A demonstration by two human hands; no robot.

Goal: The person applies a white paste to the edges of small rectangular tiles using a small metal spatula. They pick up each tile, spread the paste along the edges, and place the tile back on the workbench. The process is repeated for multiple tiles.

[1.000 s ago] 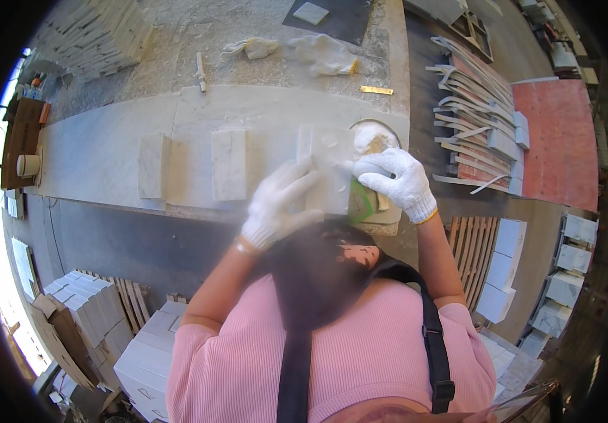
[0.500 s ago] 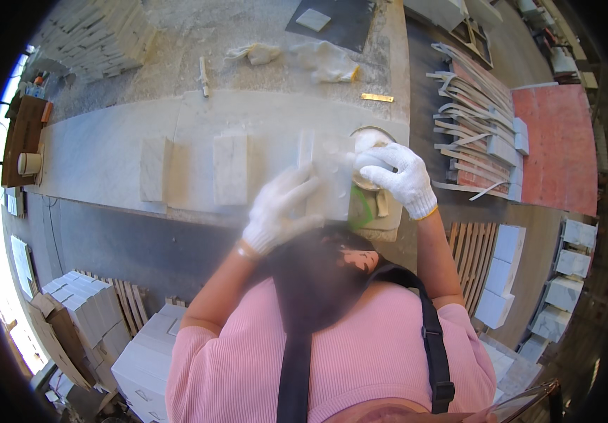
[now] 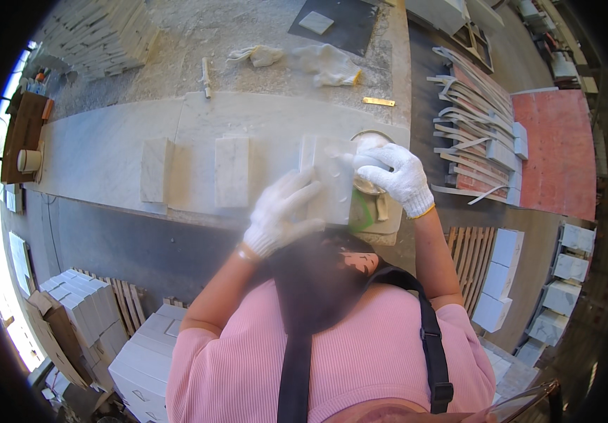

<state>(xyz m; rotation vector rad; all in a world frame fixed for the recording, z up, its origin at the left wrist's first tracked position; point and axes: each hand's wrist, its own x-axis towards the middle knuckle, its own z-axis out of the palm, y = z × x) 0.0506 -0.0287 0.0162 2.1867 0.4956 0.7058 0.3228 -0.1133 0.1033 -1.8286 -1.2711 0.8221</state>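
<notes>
Shifted slightly forward, right hand (image 3: 402, 180) curls, grip unclear; snagging the bowl (image 3: 370, 132) beneath its fingers could spill it, while left hand (image 3: 281, 210) spreads wide.

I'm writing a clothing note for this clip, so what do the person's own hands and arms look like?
The left hand and right hand wear white knitted gloves with ribbed cuffs; the right cuff is edged in yellow-orange. A pale band shows at the left wrist. The forearms are bare below short, ribbed pink sleeves.
</notes>
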